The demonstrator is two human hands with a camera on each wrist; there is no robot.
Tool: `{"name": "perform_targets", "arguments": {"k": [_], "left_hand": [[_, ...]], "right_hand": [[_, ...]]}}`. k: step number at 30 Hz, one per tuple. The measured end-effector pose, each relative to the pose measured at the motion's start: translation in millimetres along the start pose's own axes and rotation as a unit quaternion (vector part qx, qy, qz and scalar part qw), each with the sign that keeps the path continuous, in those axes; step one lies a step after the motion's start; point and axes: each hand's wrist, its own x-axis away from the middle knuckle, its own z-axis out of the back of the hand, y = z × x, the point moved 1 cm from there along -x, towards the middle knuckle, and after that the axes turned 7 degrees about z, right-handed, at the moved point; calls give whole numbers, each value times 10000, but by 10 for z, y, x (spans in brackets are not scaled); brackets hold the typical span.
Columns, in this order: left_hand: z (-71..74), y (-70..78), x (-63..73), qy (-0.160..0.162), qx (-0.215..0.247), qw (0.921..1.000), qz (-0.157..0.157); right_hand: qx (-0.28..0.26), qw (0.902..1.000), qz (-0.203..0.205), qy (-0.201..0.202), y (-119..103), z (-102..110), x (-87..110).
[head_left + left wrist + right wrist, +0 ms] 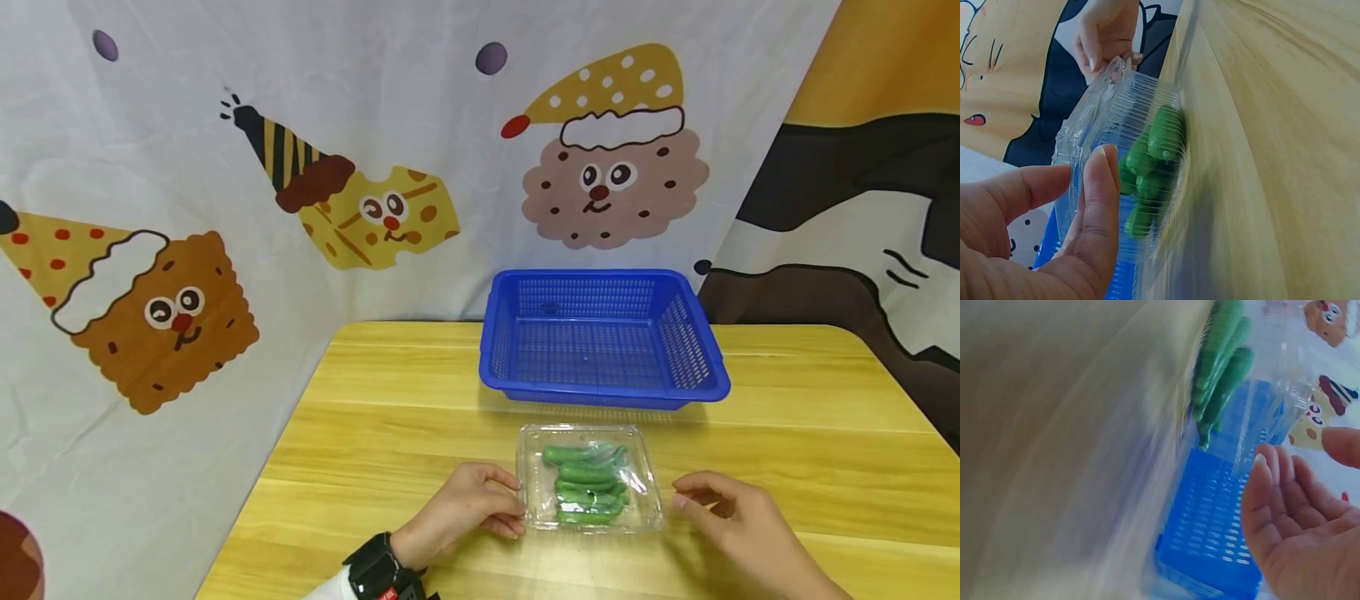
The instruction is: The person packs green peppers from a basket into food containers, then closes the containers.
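A clear plastic box (538, 492) with a lid lies on the table, holding several slim green vegetables (587, 472) side by side. At its left edge, my left hand (474, 505) has thumb and fingers on either side of the rim, pinching it; the left wrist view shows the box's ribbed side (1147, 90) just beyond the fingertips (1102, 164). My right hand (738, 515) is off the box's right edge, fingers loosely bent, with a small gap to the plastic. In the right wrist view that hand's palm (1300, 519) holds nothing.
Behind the box, a blue plastic basket (603, 392) with perforated sides stands near the back of the wooden table (375, 433). A cloth (405, 75) printed with cartoon snacks hangs right behind the table.
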Motion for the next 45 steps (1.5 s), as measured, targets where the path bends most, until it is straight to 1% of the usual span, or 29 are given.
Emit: {"name": "perform_targets", "arguments": {"k": [2,4,6,8,9,17,21,24,28,40,45], "left_hand": [[0,1,0,6,-3,10000,-6],[1,0,-1,9,0,10000,-10],[2,1,0,5,6,10000,-15],[2,1,0,2,10,10000,-28],[2,2,1,3,11,10000,-34],[-1,8,-8,-9,-8,10000,-71],[-10,8,-17,9,-47,10000,-75],[-20,4,-21,33,-73,9999,-91],[-28,5,-27,35,-51,9999,-102],[-28,26,-41,-168,8,9999,-39],[-40,14,-49,-173,10,9998,9]], "right_hand": [[-268,9977,-516,-347,27,11,-7],[-598,9924,-767,-749,61,13,-3],[-969,9844,-914,-1151,96,2,3],[-1203,9786,-896,-1410,121,-19,10],[-1280,9766,-906,-1470,128,-33,11],[-1702,9694,-814,-1572,137,-104,9],[-1981,9602,-995,-1700,155,-103,6],[-2228,9510,-1184,-1789,172,-107,17],[-2437,9437,-1306,-1816,173,-122,23],[-2714,9344,-1418,-1822,179,-156,33],[-2865,9297,-1388,-1851,191,-174,38]]}}
